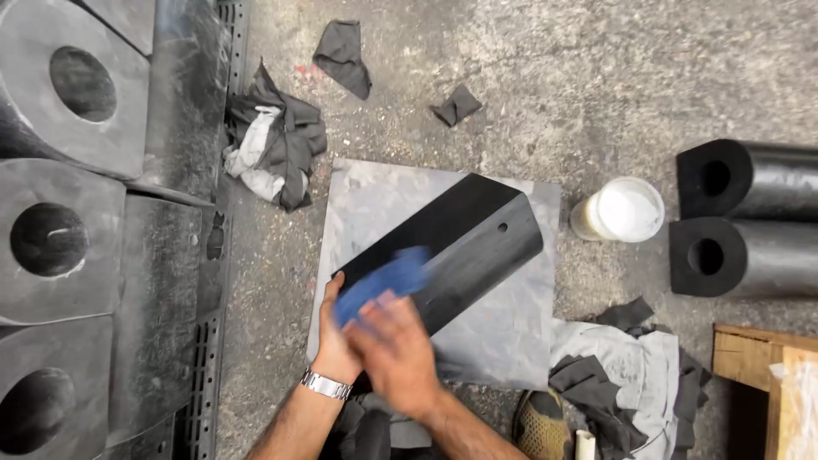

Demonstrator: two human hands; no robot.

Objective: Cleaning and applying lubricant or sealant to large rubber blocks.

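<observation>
A long black rubber block (464, 243) with a small hole lies diagonally on a grey sheet (511, 332) on the concrete floor. My right hand (396, 349), blurred by motion, presses a blue cloth (383, 281) against the block's near end. My left hand (332, 336), with a metal watch on the wrist, rests against that near end of the block, partly hidden behind the right hand.
Large grey rubber blocks with round holes (68, 85) are stacked at the left. Two black hollow blocks (741, 179) lie at the right, beside a white-lidded jar (622, 210). Dark and grey rags (277, 140) lie around, and a wooden crate (763, 366) sits at the lower right.
</observation>
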